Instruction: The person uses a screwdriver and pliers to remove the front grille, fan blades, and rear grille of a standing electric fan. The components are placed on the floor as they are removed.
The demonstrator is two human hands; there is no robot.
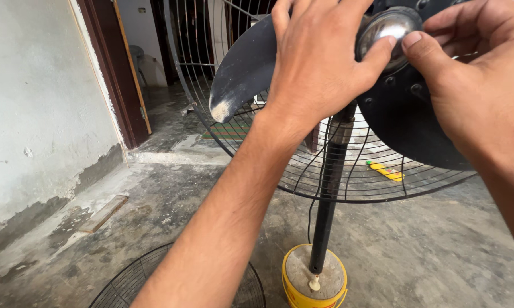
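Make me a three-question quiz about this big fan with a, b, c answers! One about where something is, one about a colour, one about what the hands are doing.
1. Where does the loose round wire fan guard lie?
a) on the floor at lower left
b) on a chair
c) against the wall

2. What colour is the round bucket-like base under the black fan pole?
a) blue
b) yellow
c) white

3. What do the left hand and right hand touch?
a) the pole
b) the floor
c) the shiny metal hub cap

Answers: 1 a, it lies flat on the concrete; 2 b, its rim is yellow; 3 c, fingertips of both meet on the cap.
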